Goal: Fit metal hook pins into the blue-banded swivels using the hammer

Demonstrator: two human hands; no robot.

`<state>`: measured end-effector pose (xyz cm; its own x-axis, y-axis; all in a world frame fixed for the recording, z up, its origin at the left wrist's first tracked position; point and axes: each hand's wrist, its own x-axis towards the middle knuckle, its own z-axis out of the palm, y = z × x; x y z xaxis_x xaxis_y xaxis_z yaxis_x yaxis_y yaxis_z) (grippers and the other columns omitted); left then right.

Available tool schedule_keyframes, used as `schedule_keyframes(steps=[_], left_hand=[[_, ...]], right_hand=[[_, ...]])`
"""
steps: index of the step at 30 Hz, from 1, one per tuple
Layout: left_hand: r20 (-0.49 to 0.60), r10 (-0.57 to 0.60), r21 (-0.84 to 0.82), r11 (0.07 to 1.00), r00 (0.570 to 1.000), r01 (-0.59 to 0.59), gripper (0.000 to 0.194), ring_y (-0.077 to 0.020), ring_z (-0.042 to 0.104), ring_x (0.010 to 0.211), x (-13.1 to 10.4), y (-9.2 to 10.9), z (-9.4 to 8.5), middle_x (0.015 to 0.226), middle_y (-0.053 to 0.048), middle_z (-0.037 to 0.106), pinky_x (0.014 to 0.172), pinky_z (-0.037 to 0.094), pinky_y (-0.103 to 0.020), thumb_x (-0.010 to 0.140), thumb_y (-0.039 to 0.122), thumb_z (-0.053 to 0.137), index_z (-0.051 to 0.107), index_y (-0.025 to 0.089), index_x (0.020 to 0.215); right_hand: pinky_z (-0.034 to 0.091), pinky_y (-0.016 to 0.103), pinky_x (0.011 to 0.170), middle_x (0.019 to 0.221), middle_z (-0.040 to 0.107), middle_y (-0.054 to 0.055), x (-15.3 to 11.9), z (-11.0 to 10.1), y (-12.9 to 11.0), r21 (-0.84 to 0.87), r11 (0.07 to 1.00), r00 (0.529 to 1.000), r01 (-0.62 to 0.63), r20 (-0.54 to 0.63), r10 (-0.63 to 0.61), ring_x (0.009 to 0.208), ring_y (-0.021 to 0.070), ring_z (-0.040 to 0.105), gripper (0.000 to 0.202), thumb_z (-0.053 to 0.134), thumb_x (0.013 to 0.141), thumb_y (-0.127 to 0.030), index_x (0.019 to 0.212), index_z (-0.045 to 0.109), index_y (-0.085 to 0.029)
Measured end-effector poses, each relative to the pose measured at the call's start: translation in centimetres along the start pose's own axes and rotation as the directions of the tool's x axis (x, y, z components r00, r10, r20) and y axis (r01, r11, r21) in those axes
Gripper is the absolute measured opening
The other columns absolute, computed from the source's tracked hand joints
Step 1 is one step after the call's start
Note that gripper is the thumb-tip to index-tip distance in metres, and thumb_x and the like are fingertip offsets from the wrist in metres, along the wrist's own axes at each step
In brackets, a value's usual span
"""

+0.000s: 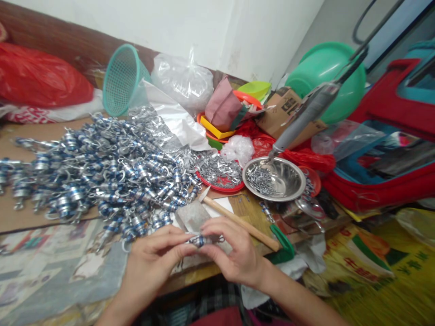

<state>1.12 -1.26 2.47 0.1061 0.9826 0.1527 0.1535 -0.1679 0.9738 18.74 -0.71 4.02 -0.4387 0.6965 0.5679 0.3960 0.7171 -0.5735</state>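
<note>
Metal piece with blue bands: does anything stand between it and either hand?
Nothing visible does: the left hand and right hand both have fingers on the metal piece. The grey block lies beyond it, not in between.

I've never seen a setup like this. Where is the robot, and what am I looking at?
There is no robot here: these are a person's two bare hands. The single picture comes from a camera worn on the person's head, looking forward and down.

The left hand and right hand hold a small silver-and-blue metal piece between their fingers. Many similar pieces lie in a big pile to the left on the table. Just beyond the hands are a grey block and a hammer with a wooden handle. Farther back, a red plate holds shiny bits, and a steel bowl holds thin metal parts, too small to make out well.
</note>
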Motion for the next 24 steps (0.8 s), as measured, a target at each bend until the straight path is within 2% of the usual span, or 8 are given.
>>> schedule_keyframes(steps=[2,4,6,9,15,19,24], left_hand=[[-0.018,-0.026,-0.064,0.998,0.999,0.025,0.008,-0.0155,0.060,0.059,0.1,0.2,-0.2,0.061,0.001,0.068,0.056,0.047,-0.023,0.062,0.022,0.070,0.073,0.029,0.063],[-0.021,-0.042,-0.083,0.996,0.999,0.040,0.007,-0.0155,0.060,0.059,0.1,0.4,-0.3,0.061,0.001,0.068,0.056,0.047,-0.022,0.061,0.023,0.071,0.073,0.029,0.063],[-0.008,-0.060,-0.061,0.996,0.998,0.060,0.005,-0.0163,0.061,0.060,0.2,0.7,-0.4,0.062,0.000,0.069,0.055,0.047,-0.023,0.061,0.025,0.070,0.073,0.029,0.062],[-0.010,-0.064,0.021,0.998,0.998,0.064,0.004,-0.0172,0.062,0.061,0.3,1.0,-0.6,0.064,-0.001,0.070,0.056,0.048,-0.023,0.062,0.028,0.069,0.073,0.028,0.062],[0.001,0.099,0.206,0.974,0.995,-0.097,0.007,-0.0173,0.063,0.067,0.0,1.3,-0.9,0.072,-0.001,0.068,0.062,0.048,-0.024,0.067,0.029,0.065,0.071,0.027,0.064],[-0.013,0.171,0.284,0.945,0.985,-0.160,0.010,-0.0188,0.065,0.073,-0.1,1.1,-0.7,0.078,-0.002,0.070,0.068,0.049,-0.025,0.070,0.028,0.062,0.071,0.026,0.066],[0.006,0.313,0.344,0.891,0.950,-0.296,0.008,-0.0166,0.065,0.070,0.0,0.6,-0.5,0.076,-0.002,0.072,0.067,0.049,-0.022,0.071,0.020,0.062,0.068,0.022,0.075]], right_hand=[[0.050,0.028,0.073,0.091,0.063,0.010,-0.7,0.2,0.4,-0.037,0.997,0.997,0.072,-0.008,-0.072,0.085,0.0166,0.059,0.023,0.058,0.076,-0.019,0.098,0.053,-0.016],[0.050,0.026,0.071,0.092,0.063,0.009,-1.3,0.2,0.8,-0.128,0.975,0.983,0.181,-0.009,-0.184,0.085,0.0151,0.060,0.022,0.054,0.078,-0.012,0.099,0.054,-0.016],[0.050,0.024,0.068,0.092,0.064,0.009,-1.7,0.2,1.1,-0.216,0.939,0.961,0.269,0.002,-0.275,0.084,0.0143,0.060,0.022,0.047,0.080,-0.007,0.098,0.056,-0.017],[0.050,0.026,0.068,0.095,0.064,0.011,-1.6,-0.2,1.0,-0.262,0.904,0.941,0.337,0.065,-0.332,0.084,0.0158,0.060,0.021,0.045,0.083,-0.010,0.097,0.059,-0.015],[0.051,0.027,0.067,0.093,0.065,0.011,-0.8,-0.7,0.7,-0.278,0.887,0.929,0.369,0.095,-0.357,0.084,0.0167,0.060,0.020,0.043,0.085,-0.012,0.094,0.061,-0.012],[0.051,0.030,0.070,0.095,0.065,0.014,-0.7,-0.8,0.7,-0.297,0.869,0.919,0.395,0.119,-0.377,0.087,0.0189,0.060,0.020,0.044,0.085,-0.011,0.094,0.062,-0.008],[0.052,0.031,0.070,0.092,0.066,0.015,-0.2,-1.1,0.6,-0.308,0.841,0.896,0.445,0.147,-0.420,0.087,0.0202,0.060,0.019,0.045,0.084,-0.009,0.091,0.062,-0.005]])
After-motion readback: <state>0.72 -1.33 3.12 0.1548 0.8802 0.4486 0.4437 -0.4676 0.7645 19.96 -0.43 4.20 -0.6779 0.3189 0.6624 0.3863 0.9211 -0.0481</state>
